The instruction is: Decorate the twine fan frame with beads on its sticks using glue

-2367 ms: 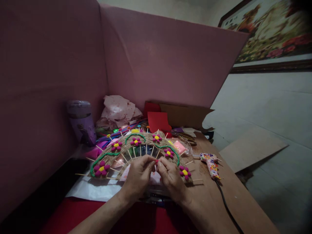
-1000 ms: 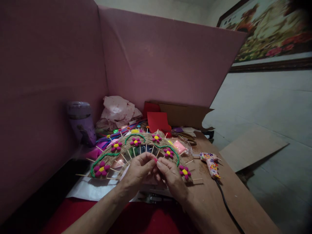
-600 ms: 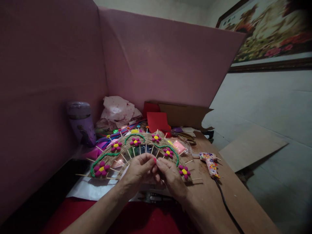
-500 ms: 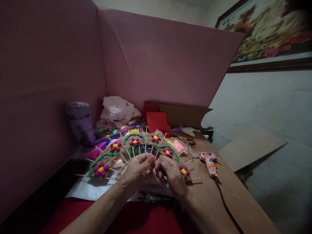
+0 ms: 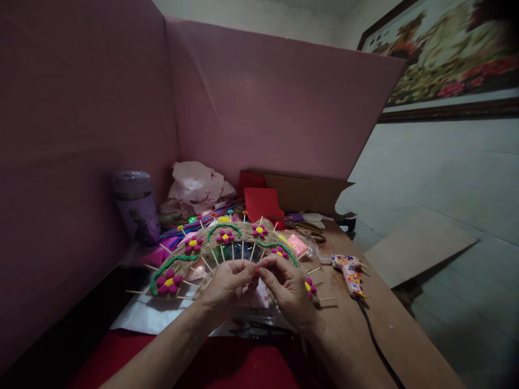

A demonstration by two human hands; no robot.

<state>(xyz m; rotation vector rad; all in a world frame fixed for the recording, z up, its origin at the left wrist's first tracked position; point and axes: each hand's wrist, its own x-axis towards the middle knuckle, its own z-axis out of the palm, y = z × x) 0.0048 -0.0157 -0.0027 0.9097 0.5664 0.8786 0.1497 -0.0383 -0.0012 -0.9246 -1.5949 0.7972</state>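
A small bright pink lump [image 5: 257,272], which looks like modelling clay, sits between the fingertips of both hands. My left hand [image 5: 231,283] is closed, pinching it from the left with thumb and forefinger. From the right, the closed thumb and forefinger of my right hand [image 5: 287,289] press on it. A thin stick [image 5: 303,344] shows below my right hand; whether that hand holds it I cannot tell. Just behind my hands lies a twine-woven arch [image 5: 243,229] on thin sticks. It carries purple flowers [image 5: 169,282] with yellow centres and green wavy strips [image 5: 172,261].
At right on the table [image 5: 344,335] lies a flower-patterned glue gun [image 5: 349,273] with a black cord. Dark snips [image 5: 259,328] rest below my hands. Behind the arch are red card [image 5: 261,204], crumpled pink wrapping [image 5: 198,186] and cardboard [image 5: 308,192]. A purple tumbler [image 5: 138,208] stands left.
My right hand has moved its fingertips left and up onto the pink lump, which only my left hand pinched before. The stick below my right hand has come into view.
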